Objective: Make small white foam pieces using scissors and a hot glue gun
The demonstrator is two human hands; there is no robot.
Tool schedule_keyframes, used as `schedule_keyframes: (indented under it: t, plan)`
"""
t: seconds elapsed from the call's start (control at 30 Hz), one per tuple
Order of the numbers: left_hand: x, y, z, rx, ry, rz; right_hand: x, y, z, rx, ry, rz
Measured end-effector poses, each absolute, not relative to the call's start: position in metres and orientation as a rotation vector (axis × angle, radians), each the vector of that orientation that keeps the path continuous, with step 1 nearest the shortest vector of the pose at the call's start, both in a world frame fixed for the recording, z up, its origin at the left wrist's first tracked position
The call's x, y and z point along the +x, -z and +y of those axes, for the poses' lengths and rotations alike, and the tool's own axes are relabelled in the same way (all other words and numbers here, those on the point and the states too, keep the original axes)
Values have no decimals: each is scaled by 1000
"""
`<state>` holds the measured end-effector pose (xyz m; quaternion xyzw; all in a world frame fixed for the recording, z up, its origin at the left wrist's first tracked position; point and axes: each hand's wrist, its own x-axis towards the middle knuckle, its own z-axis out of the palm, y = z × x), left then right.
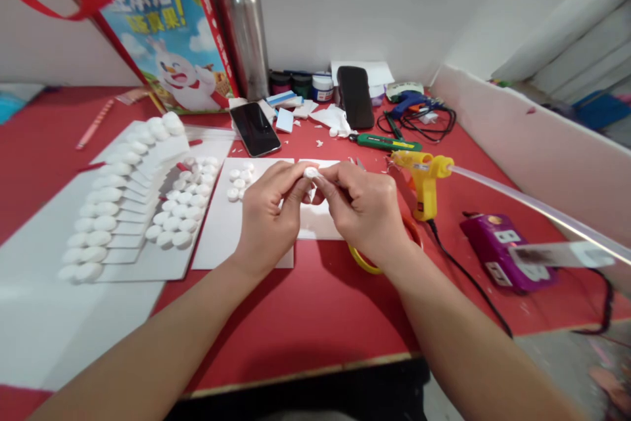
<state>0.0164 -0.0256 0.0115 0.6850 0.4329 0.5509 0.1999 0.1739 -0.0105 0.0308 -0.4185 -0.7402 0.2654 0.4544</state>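
A small white round piece (pixel 311 173), perhaps rolled paper, is pinched between the fingertips of my left hand (pixel 270 211) and my right hand (pixel 369 211). A thin white tip hangs just below it, partly hidden by the fingers. Both hands are closed and meet above two white sheets, the left sheet (pixel 246 237) and the right sheet (pixel 320 227). Several similar white discs (pixel 239 178) lie beside my left hand. Under my right wrist, yellow-handled scissors (pixel 365 262) are mostly covered.
Left stands a white stepped model (pixel 131 237) edged with round white pieces. A yellow glue gun (pixel 424 191) with a long clear stick sits at right, by a purple power strip (pixel 507 253). Behind are two phones, a phone (pixel 256 129) and another (pixel 355 96), a green cutter (pixel 384 142) and a steel flask (pixel 244 33).
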Motion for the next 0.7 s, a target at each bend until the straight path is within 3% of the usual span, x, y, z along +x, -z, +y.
schedule_keyframes:
  t: [0.27,0.7]
  plan:
    - [8,-15,-20,1828,-1450,1202,179,-42,3,-915,-1844,-1111]
    - [8,-15,-19,1685,-1418,1145,182,-42,4,-872,-1914,-1003]
